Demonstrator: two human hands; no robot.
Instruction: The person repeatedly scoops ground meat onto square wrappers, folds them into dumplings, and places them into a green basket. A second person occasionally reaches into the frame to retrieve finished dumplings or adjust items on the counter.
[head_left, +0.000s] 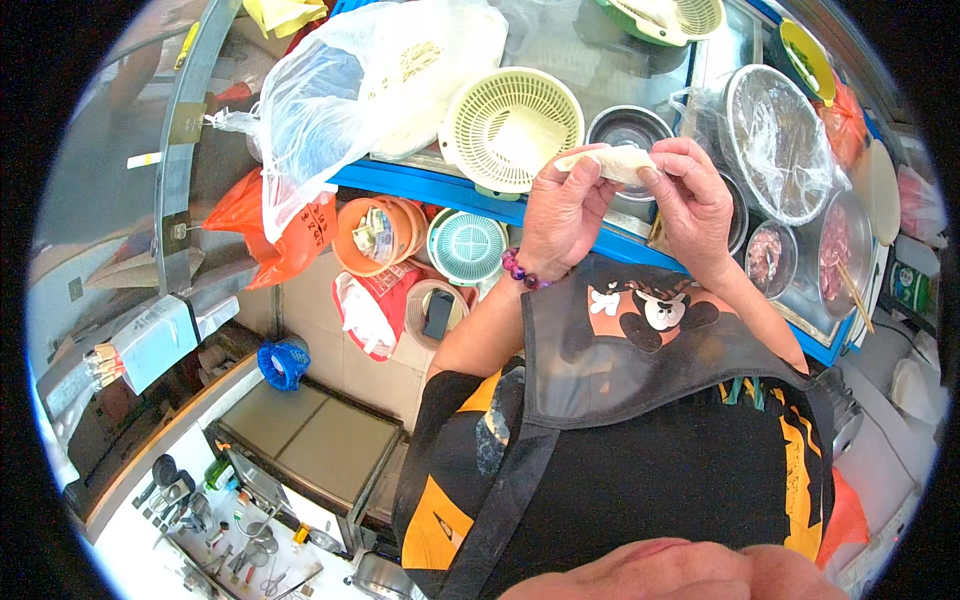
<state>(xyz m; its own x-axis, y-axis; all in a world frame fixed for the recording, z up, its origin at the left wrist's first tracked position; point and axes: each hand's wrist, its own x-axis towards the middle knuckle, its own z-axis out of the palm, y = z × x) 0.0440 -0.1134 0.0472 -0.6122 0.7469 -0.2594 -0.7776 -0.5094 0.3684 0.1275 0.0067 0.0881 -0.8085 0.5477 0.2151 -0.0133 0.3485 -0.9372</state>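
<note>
A pale folded dough wrapper (621, 163), shaped like a long dumpling, is stretched between my two hands above the counter's blue edge. My left hand (571, 206), with a purple bead bracelet at the wrist, pinches one end between thumb and fingers. The other end is held by the thumb and fingers of my right hand (694, 206). Any filling inside is hidden. Just behind my left hand stands a pale yellow plastic colander (459, 154) with flat pale wrappers (529, 139) in it. A small dark bowl (611, 124) sits behind the dough, partly covered by it.
To the right are a plastic-covered steel basin (780, 142), a bowl of minced meat (766, 255) and a larger meat bowl (834, 251) with chopsticks (855, 296). A plastic bag of dough (420, 60) lies back left. Below the counter stand an orange bucket (349, 244) holding banknotes and a turquoise basket (466, 247).
</note>
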